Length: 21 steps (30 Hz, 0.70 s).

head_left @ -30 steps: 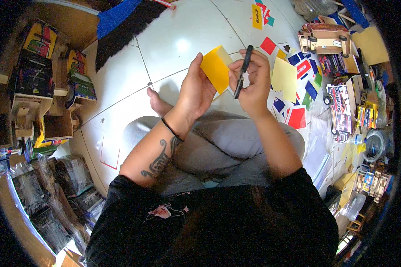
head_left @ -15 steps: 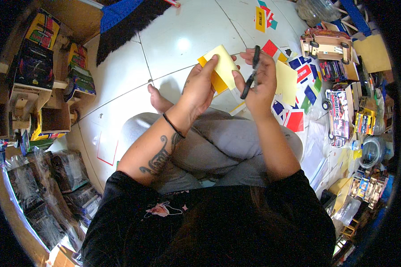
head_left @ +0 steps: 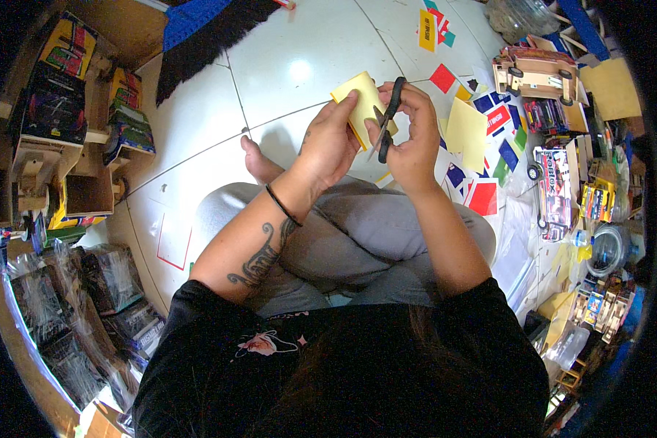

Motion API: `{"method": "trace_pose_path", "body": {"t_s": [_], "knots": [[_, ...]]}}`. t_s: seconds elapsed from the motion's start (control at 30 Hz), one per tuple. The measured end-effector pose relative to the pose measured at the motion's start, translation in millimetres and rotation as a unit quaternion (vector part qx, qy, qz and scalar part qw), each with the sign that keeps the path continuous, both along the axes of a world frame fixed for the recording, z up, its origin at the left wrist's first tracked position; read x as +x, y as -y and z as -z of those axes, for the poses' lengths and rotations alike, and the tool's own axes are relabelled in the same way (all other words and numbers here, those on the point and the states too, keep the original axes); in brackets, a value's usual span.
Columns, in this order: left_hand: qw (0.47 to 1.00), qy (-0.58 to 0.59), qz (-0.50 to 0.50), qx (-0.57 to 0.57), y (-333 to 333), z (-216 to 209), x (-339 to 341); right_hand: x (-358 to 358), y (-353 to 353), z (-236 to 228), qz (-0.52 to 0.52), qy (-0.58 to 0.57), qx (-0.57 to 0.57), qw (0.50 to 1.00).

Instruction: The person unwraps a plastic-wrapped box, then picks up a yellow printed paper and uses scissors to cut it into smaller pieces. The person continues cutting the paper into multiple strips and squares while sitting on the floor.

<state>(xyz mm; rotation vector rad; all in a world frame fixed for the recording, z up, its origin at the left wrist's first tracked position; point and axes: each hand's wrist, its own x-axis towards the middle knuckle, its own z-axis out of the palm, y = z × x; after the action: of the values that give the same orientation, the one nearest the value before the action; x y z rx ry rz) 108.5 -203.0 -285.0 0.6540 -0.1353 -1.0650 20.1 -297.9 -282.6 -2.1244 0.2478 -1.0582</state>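
My left hand (head_left: 332, 139) pinches a folded yellow sheet (head_left: 359, 98), thumb on its pale face. A darker yellow strip shows along the sheet's lower left edge. In my right hand (head_left: 414, 142) is a pair of scissors (head_left: 393, 109) with black handles; the fingers are around the handles. The blades stand partly apart beside the right side of the sheet and point toward my left hand. Whether they touch the sheet I cannot tell. Both hands are above the floor, beyond my crossed legs (head_left: 343, 233).
Red, blue, green and yellow cut pieces (head_left: 498, 120) lie on the tiles at right, with a pale yellow sheet (head_left: 466, 135). Toy trucks (head_left: 555, 193) line the right side. Wooden truck bodies (head_left: 58, 160) and plastic-wrapped dark items (head_left: 87, 314) stand at left. A dark-fringed mat (head_left: 204, 47) lies far left.
The scissors have turned in my right hand, so their blades now point toward the sheet. My right hand has shifted slightly nearer the left. The darker yellow part of the sheet shows less.
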Motion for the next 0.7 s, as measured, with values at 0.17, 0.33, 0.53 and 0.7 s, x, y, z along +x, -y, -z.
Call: {"method": "trace_pose_path", "body": {"t_s": [0.17,0.33,0.53,0.7], "knots": [[1.0,-0.002,-0.009,0.002,0.6,-4.6,-1.4,-0.2,-0.8,-0.6,0.005,0.004,-0.022,1.0],[1.0,0.008,0.0,-0.004,-3.0,-9.0,-2.8,0.1,-0.3,-0.8,0.011,-0.002,-0.035,0.999],[1.0,-0.004,-0.015,0.015,-0.9,-8.9,-3.6,-0.2,0.0,0.8,0.012,-0.001,-0.042,0.999],[1.0,-0.002,-0.022,-0.01,1.2,-7.6,-1.8,2.9,2.1,5.0,-0.018,0.045,0.02,0.999]]}}
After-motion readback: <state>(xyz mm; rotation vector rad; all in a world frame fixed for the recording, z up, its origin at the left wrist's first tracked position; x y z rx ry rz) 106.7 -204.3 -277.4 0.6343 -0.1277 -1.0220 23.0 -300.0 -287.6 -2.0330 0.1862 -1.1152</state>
